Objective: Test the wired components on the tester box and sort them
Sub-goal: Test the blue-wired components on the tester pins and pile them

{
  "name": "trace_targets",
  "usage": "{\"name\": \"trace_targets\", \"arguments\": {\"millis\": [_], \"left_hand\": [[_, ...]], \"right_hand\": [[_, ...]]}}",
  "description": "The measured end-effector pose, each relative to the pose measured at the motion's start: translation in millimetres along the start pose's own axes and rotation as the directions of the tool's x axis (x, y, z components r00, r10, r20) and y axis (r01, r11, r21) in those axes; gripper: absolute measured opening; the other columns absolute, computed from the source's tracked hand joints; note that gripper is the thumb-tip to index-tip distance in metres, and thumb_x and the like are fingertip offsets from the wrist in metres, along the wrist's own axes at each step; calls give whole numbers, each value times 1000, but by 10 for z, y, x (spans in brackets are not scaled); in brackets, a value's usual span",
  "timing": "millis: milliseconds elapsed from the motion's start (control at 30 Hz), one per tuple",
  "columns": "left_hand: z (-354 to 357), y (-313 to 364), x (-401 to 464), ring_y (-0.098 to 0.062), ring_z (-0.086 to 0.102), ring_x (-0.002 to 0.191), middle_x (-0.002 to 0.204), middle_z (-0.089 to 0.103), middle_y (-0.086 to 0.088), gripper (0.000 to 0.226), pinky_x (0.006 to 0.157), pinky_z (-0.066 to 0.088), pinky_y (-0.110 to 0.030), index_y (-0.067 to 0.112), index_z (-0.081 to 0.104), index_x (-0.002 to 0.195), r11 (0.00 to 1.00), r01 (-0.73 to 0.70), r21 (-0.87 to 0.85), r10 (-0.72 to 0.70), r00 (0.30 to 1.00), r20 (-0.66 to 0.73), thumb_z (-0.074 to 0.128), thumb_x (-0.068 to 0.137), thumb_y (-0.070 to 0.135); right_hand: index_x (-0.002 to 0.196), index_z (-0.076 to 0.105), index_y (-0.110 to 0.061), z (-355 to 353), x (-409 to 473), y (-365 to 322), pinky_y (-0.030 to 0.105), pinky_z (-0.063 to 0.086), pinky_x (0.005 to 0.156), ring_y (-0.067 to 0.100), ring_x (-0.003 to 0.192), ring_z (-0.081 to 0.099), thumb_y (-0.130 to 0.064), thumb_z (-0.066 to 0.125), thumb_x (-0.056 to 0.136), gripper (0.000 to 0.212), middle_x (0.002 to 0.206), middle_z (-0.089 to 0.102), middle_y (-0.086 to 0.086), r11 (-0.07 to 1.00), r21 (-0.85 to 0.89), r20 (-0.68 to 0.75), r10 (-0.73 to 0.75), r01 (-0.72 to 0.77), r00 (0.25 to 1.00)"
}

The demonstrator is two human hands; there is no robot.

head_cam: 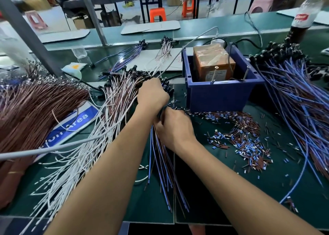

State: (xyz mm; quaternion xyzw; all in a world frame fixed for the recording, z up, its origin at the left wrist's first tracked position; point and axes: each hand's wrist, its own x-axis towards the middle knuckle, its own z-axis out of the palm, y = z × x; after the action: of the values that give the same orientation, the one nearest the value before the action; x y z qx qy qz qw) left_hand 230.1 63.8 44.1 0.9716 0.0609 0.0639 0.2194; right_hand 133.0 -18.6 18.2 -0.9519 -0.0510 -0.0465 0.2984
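I see both hands meeting in the middle of the green table point(231, 190), just in front of the blue bin point(220, 92). My left hand point(153, 94) is curled into a fist on the top of the white-and-brown wire pile point(114, 106), near the small black component heads; it seems to grip some of these wires, but the fingers are hidden under the hand. My right hand point(173, 126) is just below it, touching it, and its fingers are closed around a bundle of blue-and-brown wires point(165, 172). This bundle hangs down from the fist toward me and spreads like a fan, with bare stripped tips at the ends.

The tester box point(213, 63) stands inside the blue bin. It is a brown block wrapped in clear tape, with a pale label on its front and two screws standing up on the bin's near rim.

On the right lies a large pile of blue-and-brown wired components point(293, 95) with black heads at the far end. Between it and my hands, many short cut pieces of insulation point(245, 138) are scattered on the table. On the left lies a thick brown wire heap point(35, 106), partly covering a blue sign point(74, 124).
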Motion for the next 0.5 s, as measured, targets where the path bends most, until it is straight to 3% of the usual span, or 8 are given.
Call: {"name": "trace_targets", "arguments": {"millis": [133,233,367,433,500], "left_hand": [[66,-43,-22,-34,66,98,99,70,-13,20,72,41,-31,9,67,96,994,29,-104,-35,998,-59,78,81,17],[82,-81,-31,-28,66,99,100,73,-9,15,75,40,-26,15,73,95,978,68,-197,-89,991,-97,78,82,19],[9,-60,-26,-29,63,88,87,72,-6,16,71,39,-25,12,77,92,949,105,-298,-138,986,-93,65,82,10],[-48,-17,-3,-28,60,81,86,70,-8,11,70,43,-29,12,73,89,887,133,-441,-176,983,-58,63,88,10],[-117,44,-25,-22,56,71,88,65,-9,12,65,48,-31,13,66,94,718,153,-679,-192,981,19,55,98,8]], "right_hand": [[94,61,-12,-19,-1,32,36,40,65,40,90,68,-29,50,102,22,96,72,17,1000,-23,9,-13,13,1000],[100,67,-12,-18,22,87,35,45,69,38,90,68,-28,49,103,24,95,72,16,1000,26,38,12,-13,999],[87,61,-10,-10,46,96,39,55,78,37,88,69,-34,49,105,33,88,73,18,997,69,21,28,-29,999],[87,62,-9,-9,44,87,42,54,79,38,88,67,-42,49,106,40,89,72,18,996,79,11,35,-36,999],[86,62,-12,-10,33,99,44,55,79,38,83,67,-47,49,106,42,83,72,15,986,159,40,44,-50,998]]}}
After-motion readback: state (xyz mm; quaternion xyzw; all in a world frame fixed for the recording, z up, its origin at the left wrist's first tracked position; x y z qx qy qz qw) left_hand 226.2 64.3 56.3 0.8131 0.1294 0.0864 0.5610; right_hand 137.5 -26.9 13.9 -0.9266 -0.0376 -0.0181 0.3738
